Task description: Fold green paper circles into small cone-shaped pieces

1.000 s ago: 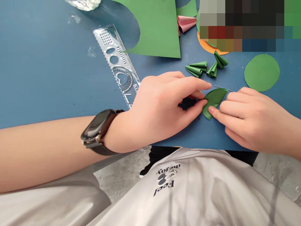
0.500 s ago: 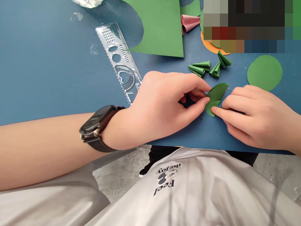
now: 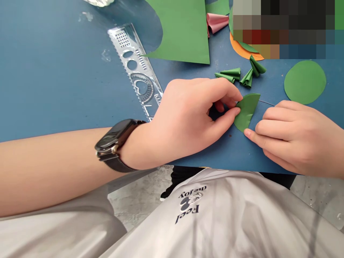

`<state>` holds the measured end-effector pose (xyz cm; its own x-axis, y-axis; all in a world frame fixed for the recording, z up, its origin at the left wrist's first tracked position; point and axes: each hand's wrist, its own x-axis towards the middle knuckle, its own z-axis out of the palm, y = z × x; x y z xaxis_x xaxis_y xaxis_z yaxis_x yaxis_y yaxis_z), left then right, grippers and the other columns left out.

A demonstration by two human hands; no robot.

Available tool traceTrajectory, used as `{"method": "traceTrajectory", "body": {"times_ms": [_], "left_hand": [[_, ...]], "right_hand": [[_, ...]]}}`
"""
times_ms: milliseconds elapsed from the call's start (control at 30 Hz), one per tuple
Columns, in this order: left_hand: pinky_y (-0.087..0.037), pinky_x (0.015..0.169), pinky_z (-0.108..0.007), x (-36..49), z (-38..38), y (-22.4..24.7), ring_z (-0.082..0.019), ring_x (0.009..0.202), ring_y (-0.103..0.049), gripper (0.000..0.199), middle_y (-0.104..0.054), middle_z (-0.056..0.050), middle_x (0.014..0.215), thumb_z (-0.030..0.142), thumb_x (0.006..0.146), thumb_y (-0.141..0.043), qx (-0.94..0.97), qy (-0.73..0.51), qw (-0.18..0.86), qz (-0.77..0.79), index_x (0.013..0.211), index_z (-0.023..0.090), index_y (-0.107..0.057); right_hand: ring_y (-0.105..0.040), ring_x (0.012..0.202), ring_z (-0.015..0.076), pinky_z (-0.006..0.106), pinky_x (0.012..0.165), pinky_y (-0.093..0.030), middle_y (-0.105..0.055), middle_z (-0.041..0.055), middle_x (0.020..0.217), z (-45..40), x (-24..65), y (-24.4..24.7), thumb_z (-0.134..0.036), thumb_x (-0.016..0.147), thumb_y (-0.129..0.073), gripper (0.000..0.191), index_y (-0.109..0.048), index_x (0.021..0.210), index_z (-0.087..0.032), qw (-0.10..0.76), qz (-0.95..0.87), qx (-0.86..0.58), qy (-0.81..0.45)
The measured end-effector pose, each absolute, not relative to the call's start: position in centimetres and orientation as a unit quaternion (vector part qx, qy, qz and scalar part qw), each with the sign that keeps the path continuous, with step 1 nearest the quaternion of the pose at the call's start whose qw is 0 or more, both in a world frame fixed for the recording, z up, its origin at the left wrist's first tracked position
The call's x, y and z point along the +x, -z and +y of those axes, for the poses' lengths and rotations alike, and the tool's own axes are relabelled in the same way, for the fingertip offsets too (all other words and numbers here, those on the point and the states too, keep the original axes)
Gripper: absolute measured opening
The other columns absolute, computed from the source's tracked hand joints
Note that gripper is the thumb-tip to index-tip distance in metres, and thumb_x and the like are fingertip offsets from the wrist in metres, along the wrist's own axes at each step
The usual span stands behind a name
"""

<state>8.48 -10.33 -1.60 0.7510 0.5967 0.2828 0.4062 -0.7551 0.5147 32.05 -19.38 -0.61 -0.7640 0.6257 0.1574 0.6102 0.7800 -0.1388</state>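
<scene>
Between its thumb and forefinger my left hand [image 3: 193, 111], with a black watch [image 3: 118, 138] on the wrist, pinches a small folded piece of green paper [image 3: 246, 114]. One straight edge of the folded paper faces right; its other side is rounded. My right hand [image 3: 292, 138] rests on the table to the right, palm down, holding nothing visible. Its forefinger stretches out to the paper's lower tip, while the other fingers bend loosely and the thumb is partly hidden. A green paper circle [image 3: 305, 82] lies beyond the right hand. Several rolled green paper cones [image 3: 247, 77] lie just behind the folded paper.
A clear stencil ruler [image 3: 133, 64] lies slanted left of my left hand. Behind are a large cut green sheet [image 3: 185, 32], pink paper cones [image 3: 217, 23] and an orange paper piece [image 3: 238, 46]. The top right is pixelated. The blue table [image 3: 53, 71] ends near my shirt.
My right hand has slid slightly right and down, its forefinger moving from the paper's face to its lower edge. My left hand keeps its pinch on the paper.
</scene>
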Motion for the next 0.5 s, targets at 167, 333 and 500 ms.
{"method": "traceTrajectory", "body": {"times_ms": [167,333,500], "left_hand": [[-0.053,0.067,-0.024,8.4,-10.5,1.8,-0.011,0.071,-0.068,0.012,-0.074,0.005,0.085,0.011,0.093,-0.075,0.913,-0.229,0.207,0.268,0.099,0.018,-0.067],[-0.055,0.077,-0.033,8.1,-10.4,2.3,-0.020,0.088,-0.066,0.008,-0.071,-0.005,0.099,0.022,0.100,-0.069,0.935,-0.239,0.134,0.227,0.105,0.017,-0.065],[-0.057,0.077,-0.034,7.5,-10.8,2.4,-0.018,0.082,-0.057,0.008,-0.065,-0.006,0.102,0.025,0.104,-0.066,0.959,-0.232,0.119,0.114,0.101,0.019,-0.069]], "right_hand": [[-0.043,0.075,0.0200,0.039,0.066,-0.034,-0.056,0.0014,0.078,-19.5,32.0,0.5,-0.011,0.102,-0.059,0.022,-0.071,0.086,-0.019,0.103,-0.936,-0.330,-0.060],[-0.044,0.078,0.0227,0.041,0.068,-0.033,-0.060,0.0032,0.081,-19.6,31.9,0.6,-0.012,0.104,-0.055,0.022,-0.075,0.098,-0.017,0.106,-0.931,-0.342,-0.069],[-0.040,0.077,0.0244,0.041,0.066,-0.032,-0.057,0.0055,0.080,-19.6,31.9,0.7,-0.014,0.107,-0.048,0.032,-0.078,0.099,-0.018,0.127,-0.915,-0.375,-0.076]]}}
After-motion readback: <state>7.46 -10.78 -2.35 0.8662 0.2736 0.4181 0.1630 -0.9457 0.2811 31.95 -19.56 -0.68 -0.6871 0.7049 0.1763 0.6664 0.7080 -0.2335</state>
